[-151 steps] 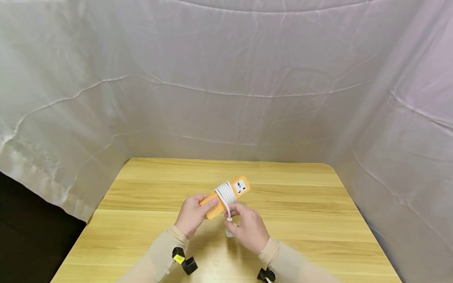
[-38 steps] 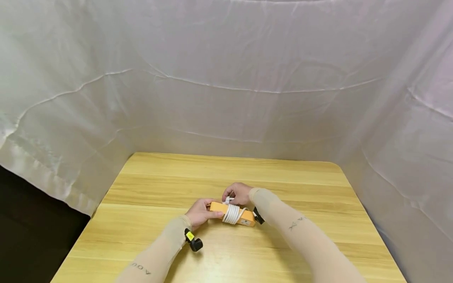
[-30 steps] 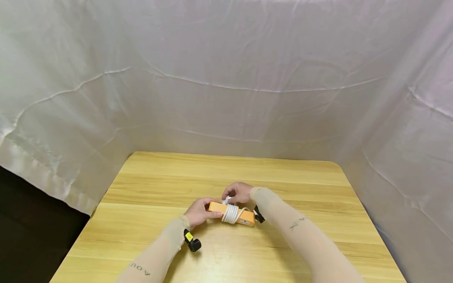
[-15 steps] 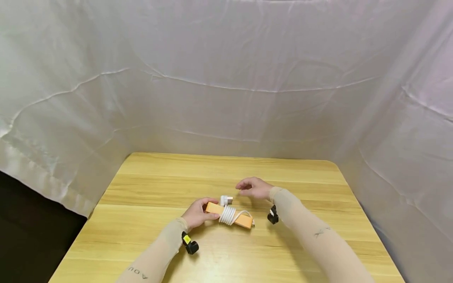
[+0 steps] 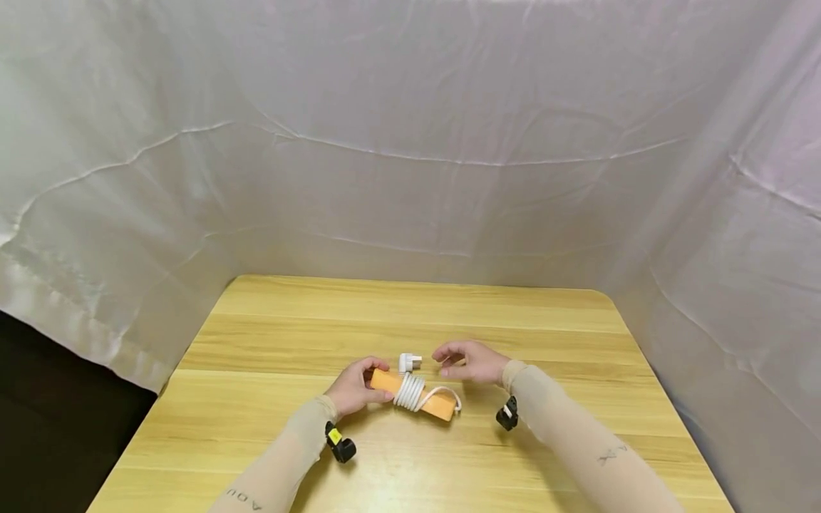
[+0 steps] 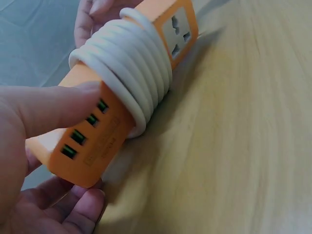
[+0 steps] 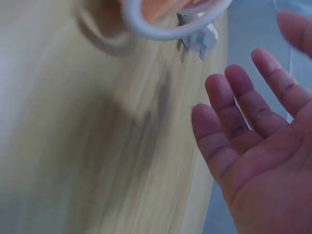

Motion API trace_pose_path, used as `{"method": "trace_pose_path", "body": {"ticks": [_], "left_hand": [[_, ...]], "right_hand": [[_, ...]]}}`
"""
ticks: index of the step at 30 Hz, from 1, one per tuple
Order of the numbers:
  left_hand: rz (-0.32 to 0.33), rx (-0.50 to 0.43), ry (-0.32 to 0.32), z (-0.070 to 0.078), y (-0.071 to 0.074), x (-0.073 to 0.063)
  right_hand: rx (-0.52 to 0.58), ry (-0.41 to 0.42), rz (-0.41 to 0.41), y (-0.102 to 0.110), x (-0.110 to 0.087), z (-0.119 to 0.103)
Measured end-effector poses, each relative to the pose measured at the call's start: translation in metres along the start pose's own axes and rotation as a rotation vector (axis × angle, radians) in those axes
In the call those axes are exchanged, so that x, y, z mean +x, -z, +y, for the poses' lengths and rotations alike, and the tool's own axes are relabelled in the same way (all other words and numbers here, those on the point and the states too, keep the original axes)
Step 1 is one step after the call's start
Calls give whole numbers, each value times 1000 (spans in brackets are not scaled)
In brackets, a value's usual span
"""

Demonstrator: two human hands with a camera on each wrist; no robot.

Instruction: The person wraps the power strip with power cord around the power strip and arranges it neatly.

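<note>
An orange power strip [image 5: 441, 406] lies slanted over the table, with its white cord [image 5: 410, 392] wound in several turns round the middle. My left hand [image 5: 354, 389] grips its left end, thumb along the near side. In the left wrist view that thumb lies beside a row of green-lined USB ports [image 6: 85, 129], and a socket face [image 6: 176, 34] shows at the far end. A white plug [image 5: 410, 363] sits just behind the strip, its prongs pointing right. To the right of the plug, my right hand [image 5: 473, 362] holds nothing, fingers loosely bent. One cord loop stands out at the strip's right end.
The wooden table [image 5: 545, 320] carries the strip near its middle. Grey curtains [image 5: 449, 142] hang behind it and at both sides. A dark area [image 5: 58, 413] lies beyond the table's left edge. Small black cameras [image 5: 340, 443] are strapped to both wrists.
Five seconds ago the strip was held up, socket face showing, while my right hand pinched the cord near the plug. Since then it was turned over; my right hand let go of the plug and moved right.
</note>
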State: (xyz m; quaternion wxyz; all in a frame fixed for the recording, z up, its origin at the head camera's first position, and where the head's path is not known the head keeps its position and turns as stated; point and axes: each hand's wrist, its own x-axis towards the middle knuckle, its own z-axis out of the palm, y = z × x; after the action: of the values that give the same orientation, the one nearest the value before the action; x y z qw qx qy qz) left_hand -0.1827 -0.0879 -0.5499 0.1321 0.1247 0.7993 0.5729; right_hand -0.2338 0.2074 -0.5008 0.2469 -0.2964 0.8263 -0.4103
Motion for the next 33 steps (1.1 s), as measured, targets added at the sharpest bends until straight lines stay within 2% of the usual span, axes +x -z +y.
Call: {"method": "trace_pose_path", "body": {"ticks": [4, 7, 10, 13, 17, 22, 26, 33], "left_hand": [[-26, 120, -44, -1, -1, -8], [-31, 183, -60, -3, -2, -12], [-10, 206, -59, -3, -3, -11], [40, 241, -58, -2, -3, -9], [84, 290, -55, -2, -4, -7], [58, 341, -44, -3, -5, -8], [58, 354, -65, -1, -5, -8], [45, 377, -85, 5, -6, -8]], "right_hand": [[-66, -4, -87, -17, -12, -1], [-224, -12, -121, -32, -18, -3], [-351, -1, -71, -41, -17, -8], [-437, 20, 31, -43, -12, -11], [-468, 37, 102, -46, -6, -5], [-459, 52, 97, -53, -6, 2], [-475, 74, 103, -54, -9, 5], [-447, 40, 88, -53, -16, 8]]}}
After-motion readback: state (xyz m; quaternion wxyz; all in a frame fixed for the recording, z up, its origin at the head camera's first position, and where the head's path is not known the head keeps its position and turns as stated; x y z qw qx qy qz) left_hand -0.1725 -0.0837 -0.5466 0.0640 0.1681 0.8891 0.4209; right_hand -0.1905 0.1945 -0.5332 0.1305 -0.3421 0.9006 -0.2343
